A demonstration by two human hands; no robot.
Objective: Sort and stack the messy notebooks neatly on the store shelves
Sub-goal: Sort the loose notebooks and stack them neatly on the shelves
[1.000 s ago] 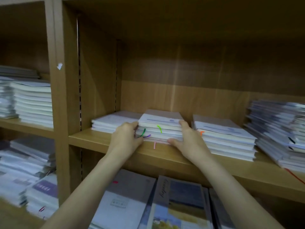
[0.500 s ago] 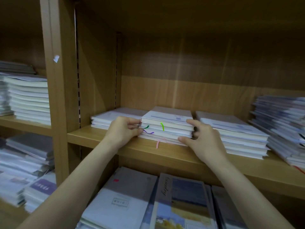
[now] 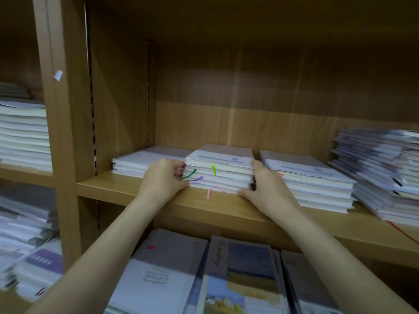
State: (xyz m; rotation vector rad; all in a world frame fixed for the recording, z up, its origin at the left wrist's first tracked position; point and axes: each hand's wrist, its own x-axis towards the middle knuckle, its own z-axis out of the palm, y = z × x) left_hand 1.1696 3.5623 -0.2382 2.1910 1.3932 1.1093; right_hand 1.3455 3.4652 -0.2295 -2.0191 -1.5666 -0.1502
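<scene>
A short stack of white notebooks (image 3: 221, 172) with green, purple and pink ribbon markers lies on the middle wooden shelf (image 3: 140, 189). My left hand (image 3: 164, 177) is at the stack's left side, fingers curled against the spines and thumb at the bottom front corner. On the stack's right side my right hand (image 3: 265, 188) presses with straight fingers in the gap to the neighbouring pile, its thumb lying along the bottom front edge. Between the two hands the stack sits flat on the shelf.
A lower pile of white notebooks (image 3: 136, 162) lies to the left, and a similar pile (image 3: 317, 184) close on the right. An uneven grey pile (image 3: 385, 168) fills the far right. Large notebooks (image 3: 238, 275) lie on the shelf below. More stacks (image 3: 22, 132) fill the left bay.
My right hand has slid from the stack's front right corner onto its right side. The left hand stays at the left edge. The notebooks in the stack look more evenly lined up.
</scene>
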